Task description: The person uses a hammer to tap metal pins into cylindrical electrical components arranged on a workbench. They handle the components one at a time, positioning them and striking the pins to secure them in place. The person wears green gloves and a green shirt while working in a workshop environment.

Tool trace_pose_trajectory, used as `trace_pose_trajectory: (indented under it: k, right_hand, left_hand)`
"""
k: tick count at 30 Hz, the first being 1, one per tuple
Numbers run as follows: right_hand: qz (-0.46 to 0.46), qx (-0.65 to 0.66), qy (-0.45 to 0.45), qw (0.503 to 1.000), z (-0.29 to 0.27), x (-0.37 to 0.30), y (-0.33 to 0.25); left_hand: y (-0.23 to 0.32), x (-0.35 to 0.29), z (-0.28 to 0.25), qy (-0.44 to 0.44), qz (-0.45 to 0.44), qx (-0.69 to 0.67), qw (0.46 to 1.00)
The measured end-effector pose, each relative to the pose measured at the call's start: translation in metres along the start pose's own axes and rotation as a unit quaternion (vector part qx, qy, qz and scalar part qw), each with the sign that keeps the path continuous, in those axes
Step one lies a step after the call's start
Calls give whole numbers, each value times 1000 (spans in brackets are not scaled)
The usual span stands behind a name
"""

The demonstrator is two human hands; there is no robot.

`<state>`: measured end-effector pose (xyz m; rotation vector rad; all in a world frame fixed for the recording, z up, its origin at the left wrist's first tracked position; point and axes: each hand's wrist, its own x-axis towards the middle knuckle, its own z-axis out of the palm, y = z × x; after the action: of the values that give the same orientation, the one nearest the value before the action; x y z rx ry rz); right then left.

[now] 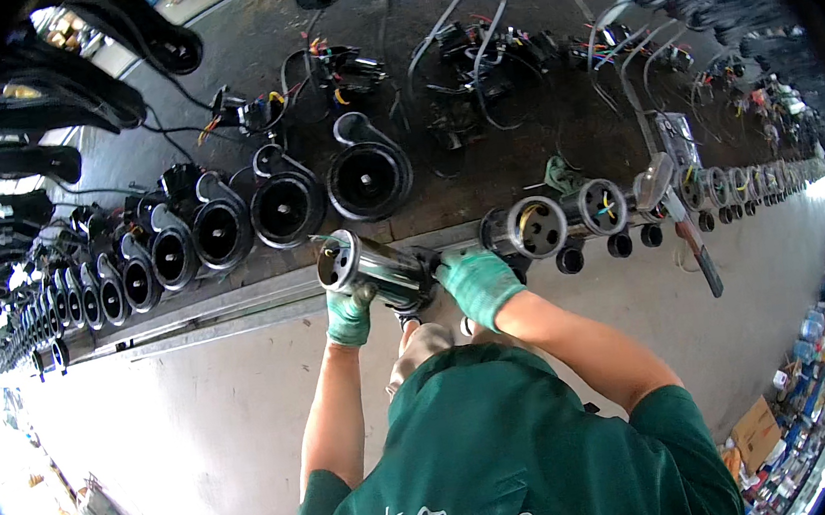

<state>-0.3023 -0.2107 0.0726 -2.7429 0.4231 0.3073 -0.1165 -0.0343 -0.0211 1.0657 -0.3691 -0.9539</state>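
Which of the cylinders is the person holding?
The shiny dark cylinder between the left hand and the right hand; the other cylinders line the edge of the bench to the right, unheld.

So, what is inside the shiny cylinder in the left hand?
In the cylinder, a pale end face with dark openings shows, and a thin wire near its rim. What lies behind that face is covered.

Is looking like a workshop: is showing a long dark bench [465, 184] at 12 o'clock, black housings [171, 258] at 9 o'clock, looped cables [64, 98] at 10, hammer [696, 243] at 3.
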Motion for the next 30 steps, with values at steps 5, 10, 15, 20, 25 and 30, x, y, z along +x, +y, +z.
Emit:
trace_pose_trajectory:
  k: [5, 10, 15, 20, 25, 30]
  right_hand:
    - [-20, 31, 3, 999, -46, 2, -34]
    - [-18, 52, 9, 998, -69, -3, -44]
    - [48, 64, -26, 996, -84, -1, -43]
    - [118, 47, 37, 991, -95, 18, -27]
    - [198, 25, 32, 979, -114, 62, 3]
    - [246, 30, 85, 965, -109, 85, 46]
  left_hand:
    - [-7, -9, 3, 9, -144, -258, 955]
    - [-9, -10, 20, -33, -213, -321, 922]
    - [-25, 1, 49, -47, -246, -345, 905]
    - [-8, 11, 89, -60, -396, -406, 822]
    - [-29, 32, 119, -161, -109, -63, 979]
    - [7, 42, 138, -144, -224, -211, 940]
